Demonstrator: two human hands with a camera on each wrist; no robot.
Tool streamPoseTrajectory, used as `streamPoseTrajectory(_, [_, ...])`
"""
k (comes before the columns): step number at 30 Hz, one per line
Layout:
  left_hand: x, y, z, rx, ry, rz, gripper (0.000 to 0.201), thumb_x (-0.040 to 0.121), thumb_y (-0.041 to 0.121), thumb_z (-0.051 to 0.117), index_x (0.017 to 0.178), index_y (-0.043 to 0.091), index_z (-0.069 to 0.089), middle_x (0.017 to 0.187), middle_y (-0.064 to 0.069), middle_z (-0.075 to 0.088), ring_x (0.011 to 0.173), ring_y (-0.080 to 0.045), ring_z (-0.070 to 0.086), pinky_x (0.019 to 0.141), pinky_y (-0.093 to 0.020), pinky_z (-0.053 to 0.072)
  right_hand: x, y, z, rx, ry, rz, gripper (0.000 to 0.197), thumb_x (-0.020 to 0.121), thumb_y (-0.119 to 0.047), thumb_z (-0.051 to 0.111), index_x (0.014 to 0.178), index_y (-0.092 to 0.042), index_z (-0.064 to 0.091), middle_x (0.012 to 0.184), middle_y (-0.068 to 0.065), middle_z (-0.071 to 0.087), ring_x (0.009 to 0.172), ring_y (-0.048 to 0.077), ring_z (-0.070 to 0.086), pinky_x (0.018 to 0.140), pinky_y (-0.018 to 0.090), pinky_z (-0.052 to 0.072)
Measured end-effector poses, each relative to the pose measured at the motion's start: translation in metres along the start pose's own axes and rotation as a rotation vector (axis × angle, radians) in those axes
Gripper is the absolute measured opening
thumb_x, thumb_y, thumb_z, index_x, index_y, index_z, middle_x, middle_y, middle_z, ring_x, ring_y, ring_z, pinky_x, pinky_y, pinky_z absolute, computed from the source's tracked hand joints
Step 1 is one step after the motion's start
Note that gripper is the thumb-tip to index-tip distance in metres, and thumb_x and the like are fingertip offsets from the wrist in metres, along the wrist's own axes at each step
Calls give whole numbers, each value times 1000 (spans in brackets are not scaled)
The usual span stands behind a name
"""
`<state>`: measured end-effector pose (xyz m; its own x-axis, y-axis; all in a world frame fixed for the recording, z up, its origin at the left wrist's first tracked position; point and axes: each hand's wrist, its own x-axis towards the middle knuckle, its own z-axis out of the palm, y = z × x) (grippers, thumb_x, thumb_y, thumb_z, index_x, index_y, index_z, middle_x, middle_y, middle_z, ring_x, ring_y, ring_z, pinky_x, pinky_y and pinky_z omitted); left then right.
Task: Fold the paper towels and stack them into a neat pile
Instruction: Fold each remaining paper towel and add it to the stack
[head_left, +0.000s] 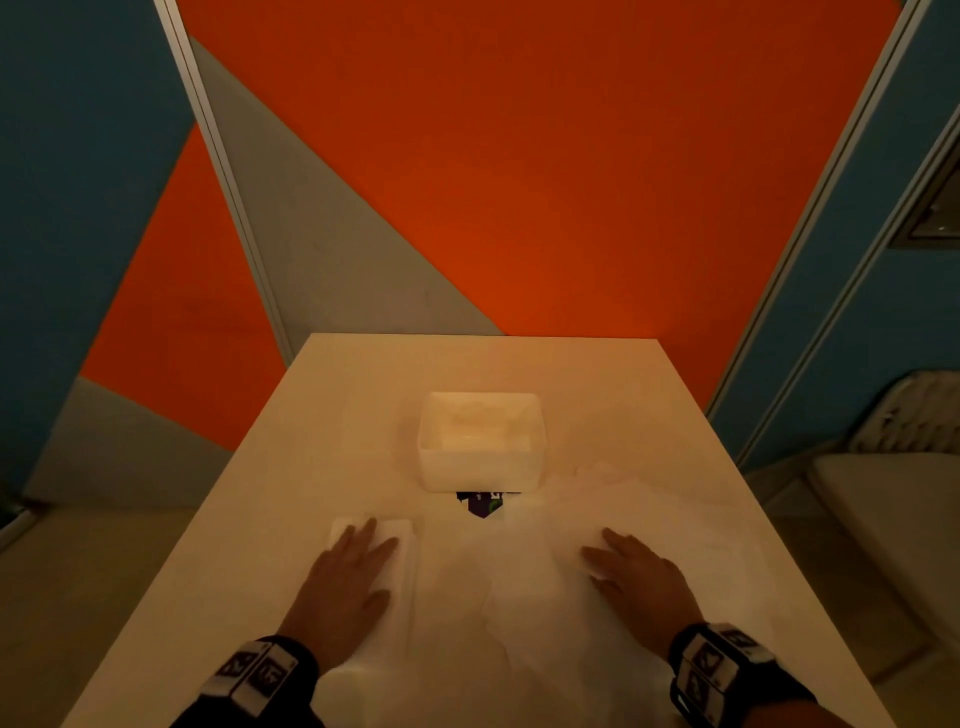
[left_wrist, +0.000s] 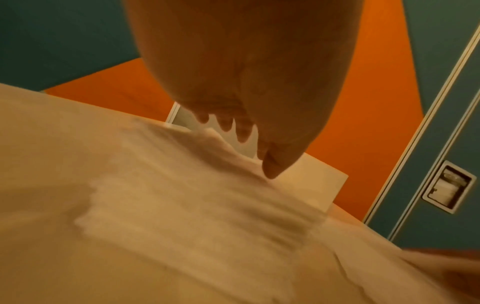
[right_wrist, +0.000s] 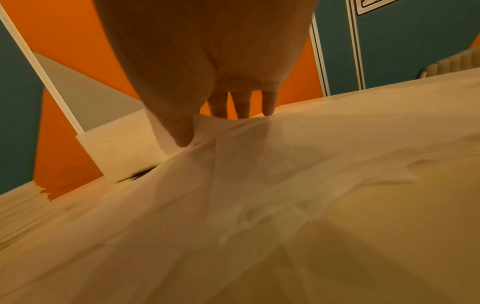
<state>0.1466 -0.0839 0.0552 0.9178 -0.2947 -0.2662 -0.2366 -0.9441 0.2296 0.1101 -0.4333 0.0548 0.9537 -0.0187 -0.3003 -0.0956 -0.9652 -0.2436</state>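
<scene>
white bin (head_left: 480, 457) stood beyond hands on table (head_left: 322, 415) | left hand (head_left: 345, 582) lay flat, fingers straight, on folded towel (head_left: 400, 535) | right hand (head_left: 636, 577) flat, fingers straight, on spread towel (head_left: 524, 587)

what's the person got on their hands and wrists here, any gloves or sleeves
No gloves: the left hand and right hand are bare. Each wrist carries a dark band set with white blocks printed with black square marker patterns. Dark sleeves run back from the bands. No rings or cables show.
</scene>
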Motion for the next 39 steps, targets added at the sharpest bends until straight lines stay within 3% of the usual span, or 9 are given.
streamPoseTrajectory(2, [-1, 0, 7, 20, -80, -17, 101, 55, 65, -10, 150, 31, -5, 158, 4, -16, 147, -21, -6, 117, -35, 8, 1, -1, 0, 20, 36, 9, 41, 104, -39, 28, 144, -41, 33, 160, -9, 15, 146, 14, 17, 117, 33, 21])
streamPoseTrajectory(7, [-2, 2, 3, -60, -98, -49, 103, 54, 70, -6, 150, 32, -1, 159, 3, -10, 147, -20, -6, 117, -36, 6, 0, -7, -22, 250, 158, 53, 36, 103, -32, 37, 134, -27, 53, 139, -4, 54, 124, 17, 51, 104, 27, 39])
streamPoseTrajectory(11, [2, 15, -6, -261, 37, -43, 71, 83, 64, 36, 144, 28, 30, 157, 4, 16, 146, -17, 11, 116, -28, 13, -1, -26, -54, 572, 296, 58, 28, 101, -25, 45, 114, -17, 68, 114, 6, 69, 96, 21, 62, 87, 31, 48])
streamPoseTrajectory(14, [3, 34, -18, -545, 128, 45, 29, 87, 45, 61, 113, 41, 52, 129, 19, 48, 126, -6, 43, 100, -14, 31, -8, -50, -79, 1062, 290, 66, 21, 100, -21, 47, 103, -19, 68, 101, 7, 71, 92, 27, 66, 83, 50, 55])
streamPoseTrajectory(19, [-1, 76, -51, -966, -102, 53, 48, 67, 70, 66, 94, 31, 72, 102, 12, 71, 96, -3, 64, 92, -24, 47, -23, -85, -115, 1611, 180, -16, 19, 99, -23, 47, 107, -17, 64, 101, 5, 73, 89, 23, 69, 76, 39, 57])
streamPoseTrajectory(22, [-4, 97, -68, -1122, -273, 28, 50, 89, 60, 45, 108, 20, 69, 107, 7, 72, 100, -10, 66, 95, -30, 47, -31, -97, -129, 1784, 113, -88, 24, 99, -24, 46, 113, -13, 62, 102, 7, 74, 85, 20, 71, 75, 39, 58])
streamPoseTrajectory(26, [-8, 117, -89, -1482, -295, 46, 65, 80, 58, 37, 120, 13, 62, 119, -9, 67, 111, -26, 62, 99, -37, 46, -42, -108, -135, 1937, 15, -165, 29, 96, -27, 45, 116, -14, 62, 111, 10, 71, 95, 23, 70, 81, 39, 58])
streamPoseTrajectory(31, [-7, 121, -107, -1925, 45, 112, 41, 81, 26, 58, 118, 9, 61, 117, -12, 67, 102, -23, 66, 87, -35, 55, -49, -105, -131, 2001, -46, -230, 33, 82, -24, 53, 110, -13, 67, 110, 12, 71, 95, 25, 70, 77, 39, 60])
streamPoseTrajectory(39, [-14, 113, -121, -1800, 181, 261, 32, 77, 11, 62, 108, 8, 65, 104, -10, 72, 91, -20, 69, 72, -30, 58, -45, -94, -131, 1791, 2, -272, 33, 82, -16, 56, 111, -4, 66, 106, 13, 71, 92, 24, 69, 73, 32, 59])
